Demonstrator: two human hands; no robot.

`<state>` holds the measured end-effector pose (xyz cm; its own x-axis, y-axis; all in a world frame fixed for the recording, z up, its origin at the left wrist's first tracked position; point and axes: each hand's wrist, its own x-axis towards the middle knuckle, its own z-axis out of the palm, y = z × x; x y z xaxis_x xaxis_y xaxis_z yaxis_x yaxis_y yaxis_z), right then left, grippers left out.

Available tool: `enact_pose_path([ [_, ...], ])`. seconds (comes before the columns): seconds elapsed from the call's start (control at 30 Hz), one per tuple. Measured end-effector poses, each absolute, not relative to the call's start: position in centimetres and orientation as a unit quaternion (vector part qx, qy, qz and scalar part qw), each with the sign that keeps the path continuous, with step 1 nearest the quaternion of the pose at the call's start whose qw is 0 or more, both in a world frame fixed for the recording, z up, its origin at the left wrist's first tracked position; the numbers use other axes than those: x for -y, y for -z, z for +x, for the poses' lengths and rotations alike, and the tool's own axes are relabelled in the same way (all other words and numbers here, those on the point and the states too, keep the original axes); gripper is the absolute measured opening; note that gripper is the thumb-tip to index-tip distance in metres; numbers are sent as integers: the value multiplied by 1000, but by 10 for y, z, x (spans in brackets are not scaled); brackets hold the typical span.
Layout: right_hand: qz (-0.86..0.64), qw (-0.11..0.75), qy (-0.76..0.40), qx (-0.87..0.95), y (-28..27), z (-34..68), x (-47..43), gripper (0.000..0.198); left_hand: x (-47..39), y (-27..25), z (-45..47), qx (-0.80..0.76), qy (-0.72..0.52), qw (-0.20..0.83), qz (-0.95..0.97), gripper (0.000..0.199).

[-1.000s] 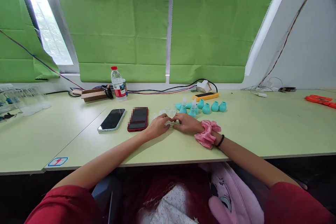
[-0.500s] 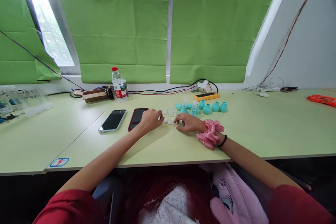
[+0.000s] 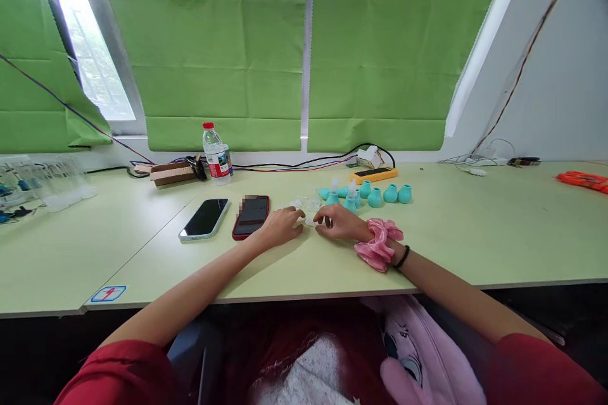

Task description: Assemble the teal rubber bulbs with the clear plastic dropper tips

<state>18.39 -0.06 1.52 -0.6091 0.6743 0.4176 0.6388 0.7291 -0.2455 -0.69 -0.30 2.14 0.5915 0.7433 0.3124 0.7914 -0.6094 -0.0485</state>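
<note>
My left hand [image 3: 284, 226] rests low over the table, fingers bent downward and slightly apart. Facing it, my right hand [image 3: 341, 223] has its thumb and fingers curved with a gap between them. A small whitish translucent piece [image 3: 310, 221] lies between the fingertips of both hands; neither hand visibly grips it. More clear plastic pieces [image 3: 310, 204] lie just beyond. Behind my right hand are several turquoise rubber bulbs [image 3: 375, 197], two of them standing with clear nozzles [image 3: 352, 190] on top. A pink scrunchie [image 3: 379, 245] is around my right wrist.
Left of my hands lie a red-cased phone [image 3: 251, 216] and a light-cased phone [image 3: 204, 219]. A red-capped bottle [image 3: 216, 155], a small brown box [image 3: 173, 174] and a yellow power strip [image 3: 373, 175] are toward the back. Clear containers [image 3: 57, 180] stand far left; orange tool handles [image 3: 582, 180] lie far right.
My left hand has come down and a little toward me, its pinched fingers loosening beside the small translucent piece. My right hand has shifted slightly left.
</note>
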Motion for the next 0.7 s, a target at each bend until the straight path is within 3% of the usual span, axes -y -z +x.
enact_pose_path([
  [0.2,-371,229,-39,899,-13,188,-5,21,5,-16,-4,416,141,71,-896,38],
  [0.37,-368,261,-23,892,-11,187,-7,19,3,-13,-3,424,153,53,-891,31],
  [0.5,-366,267,-21,891,-10,185,-6,18,0,-11,-3,417,207,81,-881,28],
  [0.7,-365,252,-26,896,-7,186,-10,18,3,-10,1,353,260,100,-893,38],
])
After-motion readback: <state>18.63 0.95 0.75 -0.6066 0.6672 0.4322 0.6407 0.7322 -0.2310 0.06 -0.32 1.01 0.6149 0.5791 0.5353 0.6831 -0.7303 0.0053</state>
